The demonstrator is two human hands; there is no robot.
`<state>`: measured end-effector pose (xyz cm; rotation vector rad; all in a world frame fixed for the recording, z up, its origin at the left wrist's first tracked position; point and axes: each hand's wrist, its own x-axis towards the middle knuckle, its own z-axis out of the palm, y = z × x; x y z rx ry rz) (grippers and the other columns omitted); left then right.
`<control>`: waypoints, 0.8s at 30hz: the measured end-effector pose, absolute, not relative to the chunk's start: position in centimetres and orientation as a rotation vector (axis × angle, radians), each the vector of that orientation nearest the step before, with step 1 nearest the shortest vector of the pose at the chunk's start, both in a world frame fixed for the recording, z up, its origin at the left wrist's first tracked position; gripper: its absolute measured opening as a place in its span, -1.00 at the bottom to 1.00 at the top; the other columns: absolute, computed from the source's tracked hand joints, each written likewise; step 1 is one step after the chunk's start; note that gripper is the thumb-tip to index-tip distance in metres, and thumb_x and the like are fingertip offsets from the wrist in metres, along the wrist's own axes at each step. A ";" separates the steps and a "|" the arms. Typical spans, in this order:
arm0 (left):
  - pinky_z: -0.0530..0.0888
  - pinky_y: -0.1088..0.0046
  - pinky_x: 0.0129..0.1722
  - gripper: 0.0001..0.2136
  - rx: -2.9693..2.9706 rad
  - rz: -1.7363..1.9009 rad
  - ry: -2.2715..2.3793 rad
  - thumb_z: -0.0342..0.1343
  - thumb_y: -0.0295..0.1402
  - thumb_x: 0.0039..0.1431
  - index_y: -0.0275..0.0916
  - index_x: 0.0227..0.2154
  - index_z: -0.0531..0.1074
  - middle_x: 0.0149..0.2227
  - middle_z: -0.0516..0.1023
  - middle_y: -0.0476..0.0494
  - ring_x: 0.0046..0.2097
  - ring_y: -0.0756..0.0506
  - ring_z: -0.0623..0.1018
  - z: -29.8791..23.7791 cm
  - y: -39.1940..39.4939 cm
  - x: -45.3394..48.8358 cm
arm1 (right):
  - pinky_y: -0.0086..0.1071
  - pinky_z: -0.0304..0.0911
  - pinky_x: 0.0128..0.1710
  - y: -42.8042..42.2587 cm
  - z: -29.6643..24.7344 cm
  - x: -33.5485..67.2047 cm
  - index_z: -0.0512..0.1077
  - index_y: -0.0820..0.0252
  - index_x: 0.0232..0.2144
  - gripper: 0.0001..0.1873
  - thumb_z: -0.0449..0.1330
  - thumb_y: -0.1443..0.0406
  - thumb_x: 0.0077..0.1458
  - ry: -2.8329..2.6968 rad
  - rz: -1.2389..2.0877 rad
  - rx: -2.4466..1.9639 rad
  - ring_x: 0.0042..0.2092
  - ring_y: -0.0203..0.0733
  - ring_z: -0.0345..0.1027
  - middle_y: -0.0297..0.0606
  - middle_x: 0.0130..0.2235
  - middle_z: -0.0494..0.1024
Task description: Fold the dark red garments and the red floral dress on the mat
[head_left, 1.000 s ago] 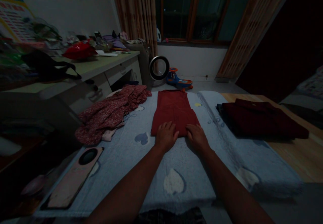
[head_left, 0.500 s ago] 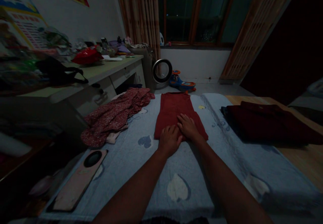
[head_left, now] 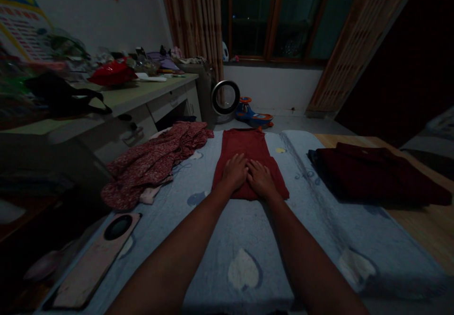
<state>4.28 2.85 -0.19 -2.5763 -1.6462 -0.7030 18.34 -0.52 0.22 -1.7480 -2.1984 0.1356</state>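
A red bag (head_left: 112, 72) sits back from the front edge of the desk (head_left: 142, 95) — contents indiscernible. Left hand (head_left: 235, 170) and right hand (head_left: 260, 178) lie flat, fingers slightly spread — the red garment (head_left: 244, 142) directly beneath them, reaching the far edge of the blue cover (head_left: 220, 244).

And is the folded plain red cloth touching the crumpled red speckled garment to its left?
Apart. The head view shows pale blue heart-patterned blanket between the folded plain red cloth and the crumpled red speckled garment, narrowest at the far end.
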 end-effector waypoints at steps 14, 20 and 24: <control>0.00 -0.27 0.29 -0.46 -2.525 -0.592 -1.971 -0.11 -0.07 0.32 0.00 0.33 0.12 0.41 0.08 -0.07 0.41 -0.39 0.00 -1.8 3.0 4.6 | 0.02 -0.17 0.33 -0.6 0.0 18.6 0.10 0.10 0.35 -0.41 -0.08 0.25 0.31 -2.205 0.151 -1.788 0.42 -0.06 -0.18 -0.18 0.41 0.04; -0.01 -0.34 0.26 -0.45 -2.529 -0.568 -2.006 -0.13 -0.08 0.32 -0.02 0.34 0.11 0.41 0.06 -0.08 0.40 -0.47 -0.01 -1.8 3.0 4.8 | 0.01 -0.21 0.34 -0.5 0.2 18.5 0.11 0.14 0.35 -0.41 -0.10 0.24 0.30 -2.197 0.216 -1.787 0.41 -0.04 -0.17 -0.20 0.41 0.03; -0.01 -0.32 0.27 -0.46 -2.526 -0.571 -2.010 -0.14 -0.08 0.33 -0.01 0.34 0.12 0.42 0.05 -0.06 0.40 -0.45 -0.01 -1.8 3.0 4.7 | 0.01 -0.22 0.33 -0.5 0.5 18.5 0.13 0.15 0.34 -0.41 -0.09 0.24 0.29 -2.187 0.236 -1.787 0.41 -0.02 -0.16 -0.19 0.41 0.03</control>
